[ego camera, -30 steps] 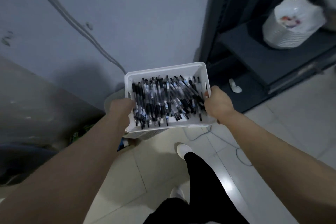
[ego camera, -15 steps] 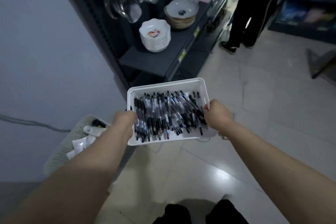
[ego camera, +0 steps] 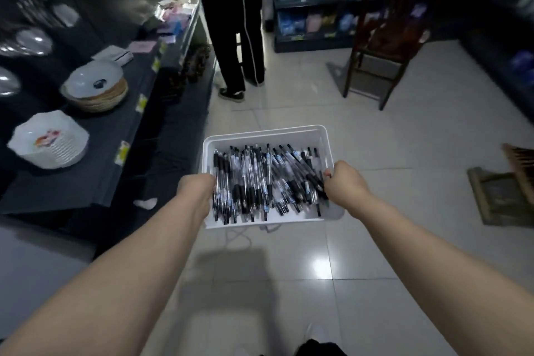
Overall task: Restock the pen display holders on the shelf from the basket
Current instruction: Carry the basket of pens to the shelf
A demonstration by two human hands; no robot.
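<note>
Gripped at both short ends: left hand (ego camera: 196,191) curled over the left rim of the white basket (ego camera: 265,133), right hand (ego camera: 345,185) curled over the right rim, thumb tip hooked just inside. Held level in the air, out in front of the body, above the pale tiled floor (ego camera: 375,139).

Inside, heaped across the bottom: many black-and-clear pens (ego camera: 260,179), mostly lying lengthwise, a few slanted across the right half.

Below the near edge, on the floor, a loop of white cable (ego camera: 239,237).

To the left, just beside the basket, a dark shelf unit (ego camera: 121,136) with yellow price tags along its front edge. On it, a stack of white scalloped plates (ego camera: 49,139) with a flower print; farther back, a stack of bowls (ego camera: 95,87); beyond those, flat pink and white packets, too blurred to tell apart.

Straight ahead in the aisle, a person in dark trousers (ego camera: 239,23) with a white side stripe, standing close to the far end of that shelf unit. To their right, a wooden chair (ego camera: 384,37); behind it, a low rack of pastel packets (ego camera: 318,3).

Far right on the floor, a broom and dustpan (ego camera: 502,199), well apart from the basket.
</note>
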